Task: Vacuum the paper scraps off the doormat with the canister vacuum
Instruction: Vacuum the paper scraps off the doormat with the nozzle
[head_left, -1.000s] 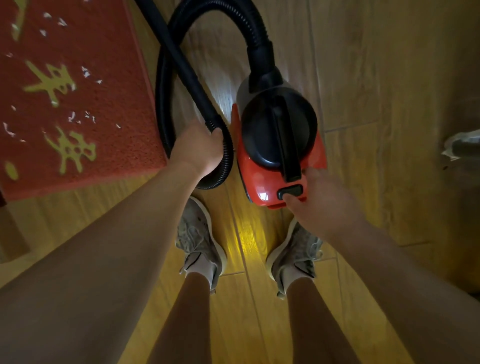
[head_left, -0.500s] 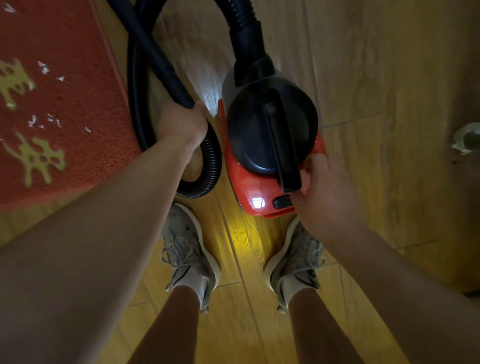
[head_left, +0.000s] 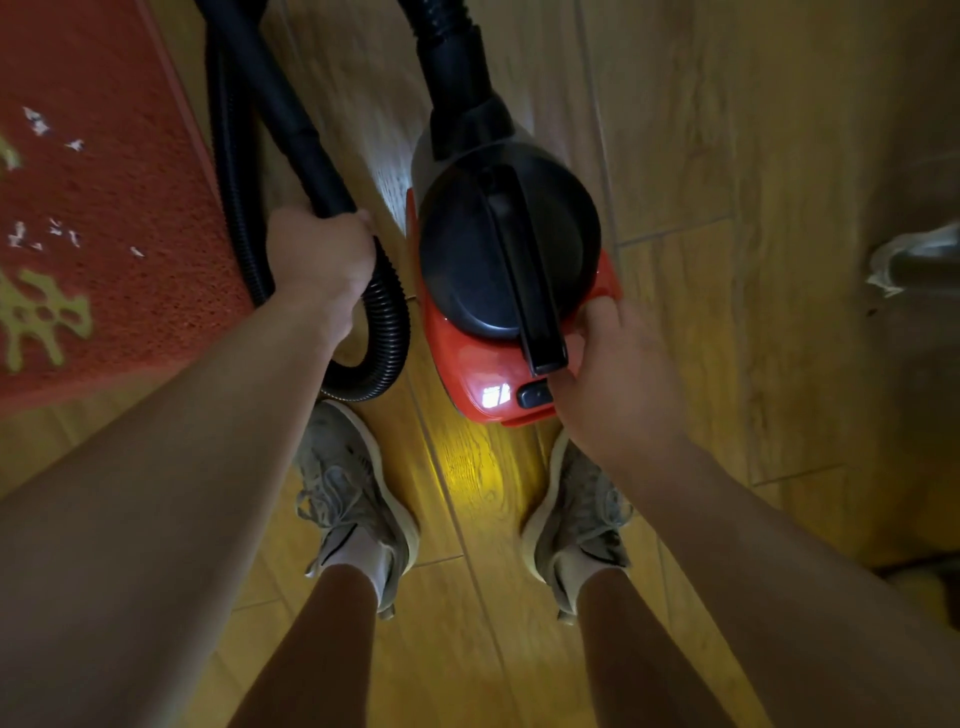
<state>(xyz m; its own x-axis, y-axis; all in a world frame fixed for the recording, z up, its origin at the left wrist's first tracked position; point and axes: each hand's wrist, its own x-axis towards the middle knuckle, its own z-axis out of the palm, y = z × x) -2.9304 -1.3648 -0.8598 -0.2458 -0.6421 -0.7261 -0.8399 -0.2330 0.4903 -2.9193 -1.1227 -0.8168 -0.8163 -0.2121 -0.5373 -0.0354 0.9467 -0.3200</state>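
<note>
— Hands?
— My left hand is closed around the black wand. My right hand rests half-curled against the canister vacuum, beside its switch.
— Scraps? Markings?
— Paper scraps lie on the red doormat, left; its yellow characters are unreadable.

Bare forearms and lower legs; 2 grey knit sneakers with pale soles, white ankle socks.
</note>
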